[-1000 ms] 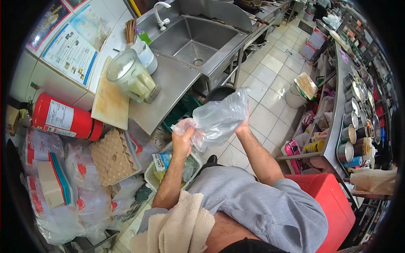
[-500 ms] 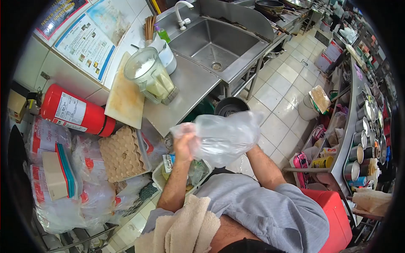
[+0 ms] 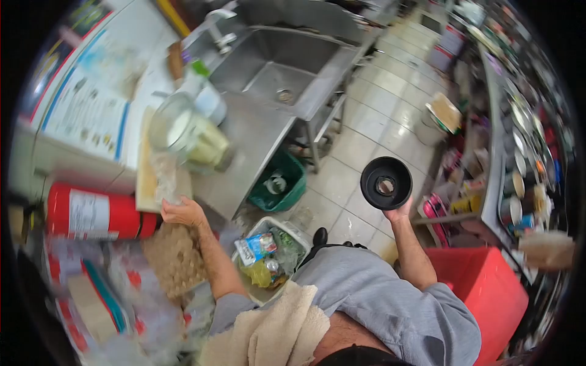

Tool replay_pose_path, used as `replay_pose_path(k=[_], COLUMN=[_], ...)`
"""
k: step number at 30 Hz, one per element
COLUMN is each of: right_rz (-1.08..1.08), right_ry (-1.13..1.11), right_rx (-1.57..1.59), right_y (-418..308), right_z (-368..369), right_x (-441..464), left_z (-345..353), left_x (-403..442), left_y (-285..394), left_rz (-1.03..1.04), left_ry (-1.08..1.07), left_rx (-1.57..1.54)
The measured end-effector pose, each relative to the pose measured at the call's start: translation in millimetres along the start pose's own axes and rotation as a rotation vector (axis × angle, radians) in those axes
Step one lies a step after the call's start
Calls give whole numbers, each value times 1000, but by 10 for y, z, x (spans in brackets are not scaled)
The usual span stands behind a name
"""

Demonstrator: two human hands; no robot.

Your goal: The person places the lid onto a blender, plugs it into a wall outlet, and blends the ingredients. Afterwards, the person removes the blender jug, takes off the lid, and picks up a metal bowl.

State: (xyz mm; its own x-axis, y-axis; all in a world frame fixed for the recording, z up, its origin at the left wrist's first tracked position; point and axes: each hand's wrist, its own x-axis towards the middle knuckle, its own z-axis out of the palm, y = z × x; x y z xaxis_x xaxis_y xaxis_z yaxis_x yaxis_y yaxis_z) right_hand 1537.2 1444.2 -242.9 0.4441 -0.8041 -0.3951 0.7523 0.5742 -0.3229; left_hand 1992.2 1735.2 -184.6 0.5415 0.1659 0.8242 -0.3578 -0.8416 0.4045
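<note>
My left hand (image 3: pixel 183 212) is closed on a clear plastic bag (image 3: pixel 165 177), which hangs bunched over the cutting board (image 3: pixel 144 177) beside the blender jar. The blender jar (image 3: pixel 204 143) has no lid on it and stands tilted in view on the steel counter, with pale yellowish contents and something white near its top. Out to the right, over the tiled floor, my right hand (image 3: pixel 400 211) grips a black round blender lid (image 3: pixel 370 183) with an opening at its middle. Motion blurs the left side, so the bag's edges are hard to make out.
A steel sink (image 3: pixel 268 67) with a white tap (image 3: pixel 223 36) lies beyond the counter. Below are a green bin (image 3: pixel 293 198) and a white bin (image 3: pixel 244 283) with wrappers. A red extinguisher (image 3: pixel 91 210) and egg trays (image 3: pixel 174 259) are at left, a red box (image 3: pixel 488 293) at right.
My left hand has moved left with the plastic bag, towards the blender jar. The bag is now crumpled smaller. My right hand has moved right, and the black lid now shows fully in it.
</note>
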Motion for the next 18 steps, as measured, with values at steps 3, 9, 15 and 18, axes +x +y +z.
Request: replay_pose_path(k=[3, 9, 15, 18], right_rz=[-40, -256, -467, -807], right_ry=[29, 107, 59, 134], right_rx=[10, 88, 140, 2], right_y=[-248, -538, -680, -1079], right_z=[-73, -347, -228, -129], right_x=[-356, -962, -1592, -1930], left_z=[592, 1314, 1725, 1452], left_x=[-168, -41, -118, -63], left_y=[-8, 70, -34, 44], left_rz=[478, 572, 713, 503], left_ry=[-382, -673, -437, -404], left_rx=[65, -407, -405, -323])
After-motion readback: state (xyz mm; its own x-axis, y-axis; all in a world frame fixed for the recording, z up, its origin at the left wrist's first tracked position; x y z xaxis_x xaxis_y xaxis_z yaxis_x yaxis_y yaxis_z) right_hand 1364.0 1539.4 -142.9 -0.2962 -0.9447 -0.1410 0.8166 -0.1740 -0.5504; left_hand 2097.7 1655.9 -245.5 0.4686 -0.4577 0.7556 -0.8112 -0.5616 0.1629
